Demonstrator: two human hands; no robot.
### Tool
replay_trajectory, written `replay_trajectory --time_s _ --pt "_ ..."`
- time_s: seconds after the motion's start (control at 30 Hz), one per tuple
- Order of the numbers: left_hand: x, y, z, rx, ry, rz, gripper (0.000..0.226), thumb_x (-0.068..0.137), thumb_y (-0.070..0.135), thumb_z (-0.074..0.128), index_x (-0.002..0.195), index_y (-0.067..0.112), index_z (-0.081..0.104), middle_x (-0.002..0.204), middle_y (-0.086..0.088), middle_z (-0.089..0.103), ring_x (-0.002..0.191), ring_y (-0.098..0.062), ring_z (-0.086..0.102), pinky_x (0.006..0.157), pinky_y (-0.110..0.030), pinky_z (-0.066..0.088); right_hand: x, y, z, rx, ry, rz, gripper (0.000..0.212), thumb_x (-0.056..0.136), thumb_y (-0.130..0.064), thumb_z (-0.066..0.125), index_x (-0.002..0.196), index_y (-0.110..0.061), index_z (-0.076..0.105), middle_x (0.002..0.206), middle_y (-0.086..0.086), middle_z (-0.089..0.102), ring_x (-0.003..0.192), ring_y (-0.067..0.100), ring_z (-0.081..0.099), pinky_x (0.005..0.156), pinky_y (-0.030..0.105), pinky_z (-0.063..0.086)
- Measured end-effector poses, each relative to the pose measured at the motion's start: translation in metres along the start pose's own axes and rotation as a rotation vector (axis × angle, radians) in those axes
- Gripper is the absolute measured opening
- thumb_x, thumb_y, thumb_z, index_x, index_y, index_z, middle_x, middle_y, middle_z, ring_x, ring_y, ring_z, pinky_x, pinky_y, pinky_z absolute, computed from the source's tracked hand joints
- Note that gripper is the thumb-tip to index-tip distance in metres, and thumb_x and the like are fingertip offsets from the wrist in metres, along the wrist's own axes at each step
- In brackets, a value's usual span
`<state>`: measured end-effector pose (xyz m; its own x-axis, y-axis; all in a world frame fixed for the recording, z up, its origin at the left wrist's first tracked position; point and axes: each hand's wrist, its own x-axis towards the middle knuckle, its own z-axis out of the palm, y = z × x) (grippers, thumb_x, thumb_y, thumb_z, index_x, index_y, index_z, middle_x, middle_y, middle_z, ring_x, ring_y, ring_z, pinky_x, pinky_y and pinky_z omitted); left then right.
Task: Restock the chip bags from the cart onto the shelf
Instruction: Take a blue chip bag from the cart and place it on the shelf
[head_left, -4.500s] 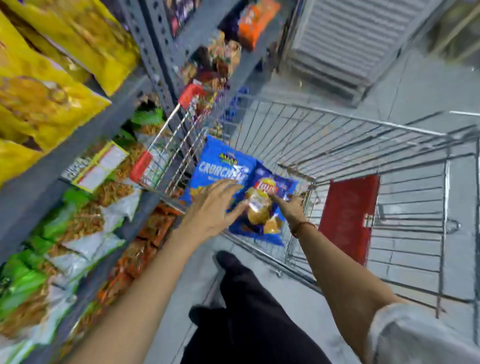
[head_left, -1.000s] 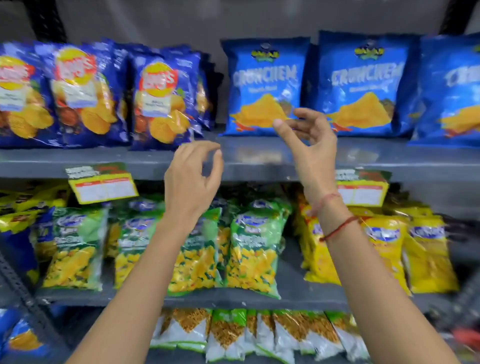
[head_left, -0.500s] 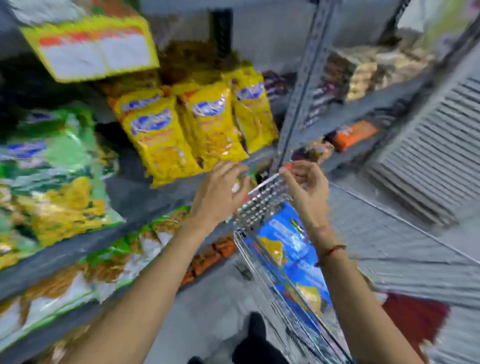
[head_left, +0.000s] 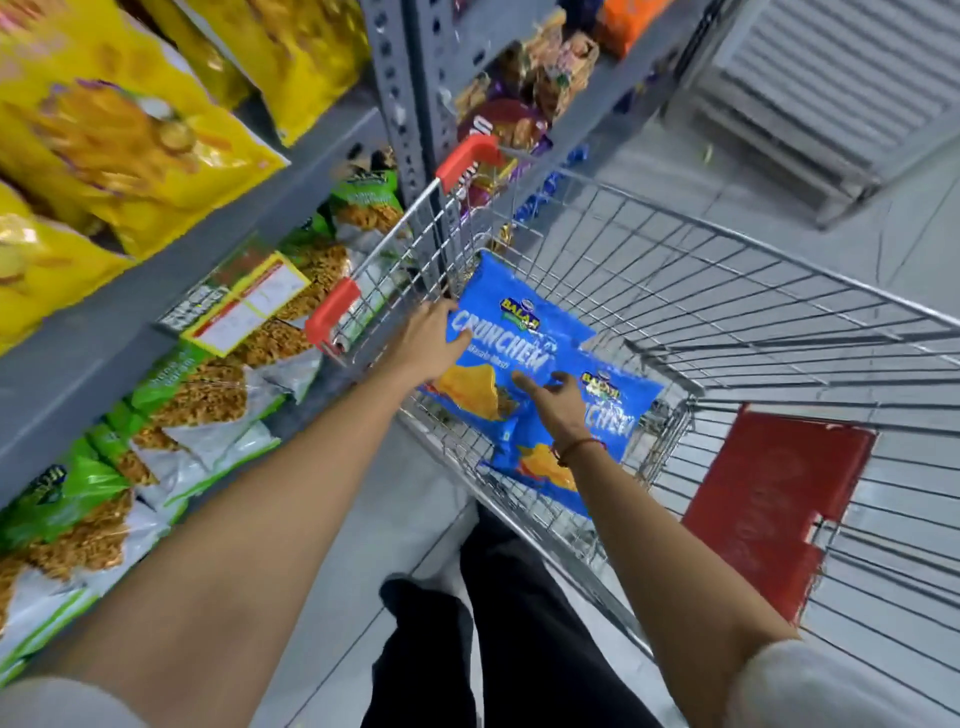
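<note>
Since half a second ago: both hands have dropped from the cart's rim into its basket, and the view has tipped further down toward the floor.
Left hand (head_left: 427, 343): reaches over the cart's left rim; fingers spread, lying on the left edge of the upper chip bag (head_left: 511, 338). Nothing is pinched that I can see.
Right hand (head_left: 558, 408): fingers loosely spread and pointing toward the left rim, resting on the two bags where they overlap; a red thread sits at the wrist. Whether it has hold of a bag I cannot tell.
Chip bags: two blue bags printed CRUNCHEM lie flat in the near left corner of the cart. The upper one partly covers the lower chip bag (head_left: 623, 415), which lies closer to the near rim.
Cart (head_left: 727, 291): bare wire basket with red corner caps on the left rim and a red flap (head_left: 769, 519) on the near side. Its left rim stands just beside the shelf.
Shelf (head_left: 104, 332): grey metal boards along the left edge of the view, carrying yellow bags (head_left: 130, 156) above and green-and-white bags (head_left: 197, 395) below; a yellow price tag (head_left: 249, 306) is on the board's front edge.
Room: pale grey tiled floor; a grey slatted panel (head_left: 831, 78) stands at the far right. Dark trousers and a shoe show at the bottom.
</note>
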<state>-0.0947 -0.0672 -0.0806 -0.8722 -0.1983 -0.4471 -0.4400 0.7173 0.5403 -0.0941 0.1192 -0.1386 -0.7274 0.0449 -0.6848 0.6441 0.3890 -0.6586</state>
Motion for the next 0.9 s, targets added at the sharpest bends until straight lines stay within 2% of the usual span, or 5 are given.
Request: replay_trajectory --time_s 0.1,0.3,0.67,0.77,0.9 --pt "0.041 -0.014 0.017 -0.028 -0.055 -0.139 0.056 0.091 0.046 0.045 0.134 0.012 0.035 0.137 -0.021 0.040 0.123 -0.037 0.042 0.098 -0.046 0.038 0.030 0.012 0.015 0.197 -0.009 0.109 0.074 0.076 -0.043 0.075 0.130 -0.008 0.038 0.106 0.007 0.044 0.097 0.025 0.045 0.084 0.040 0.041" --pt "0.099 -0.036 0.052 -0.161 -0.178 -0.338 0.078 0.085 0.060 0.045 0.143 0.014 0.021 0.148 -0.017 0.033 0.131 -0.036 0.036 0.104 -0.045 0.032 0.071 0.022 0.044 0.375 0.074 0.234 0.107 0.072 -0.040 0.080 0.150 -0.005 0.016 0.154 0.012 0.031 0.144 0.033 0.028 0.116 0.051 0.027" --pt "0.090 -0.037 0.046 -0.419 -0.288 -0.461 0.109 0.054 0.081 0.055 0.137 0.013 0.035 0.141 -0.013 0.046 0.121 -0.034 0.049 0.104 -0.047 0.038 0.065 0.010 0.031 0.500 0.129 0.085 0.097 0.070 -0.024 0.084 0.147 -0.009 0.027 0.147 0.013 0.045 0.132 0.031 0.046 0.110 0.043 0.038" --pt "0.069 -0.027 0.032 -0.426 -0.248 -0.385 0.116 0.039 0.086 0.058 0.128 0.014 0.044 0.124 -0.004 0.057 0.105 -0.027 0.060 0.093 -0.043 0.048 0.044 -0.004 0.009 0.470 0.124 -0.044 0.061 0.065 -0.024 0.087 0.116 -0.023 0.052 0.109 -0.003 0.067 0.104 0.023 0.063 0.100 0.045 0.049" --pt "0.030 0.004 0.004 -0.620 -0.278 -0.177 0.087 0.040 0.069 0.076 0.112 0.024 0.057 0.115 -0.004 0.066 0.084 -0.012 0.070 0.067 -0.027 0.055 0.010 -0.031 -0.026 0.509 0.118 -0.192 0.048 0.063 -0.022 0.088 0.102 -0.022 0.059 0.104 0.001 0.070 0.096 0.019 0.068 0.086 0.034 0.057"
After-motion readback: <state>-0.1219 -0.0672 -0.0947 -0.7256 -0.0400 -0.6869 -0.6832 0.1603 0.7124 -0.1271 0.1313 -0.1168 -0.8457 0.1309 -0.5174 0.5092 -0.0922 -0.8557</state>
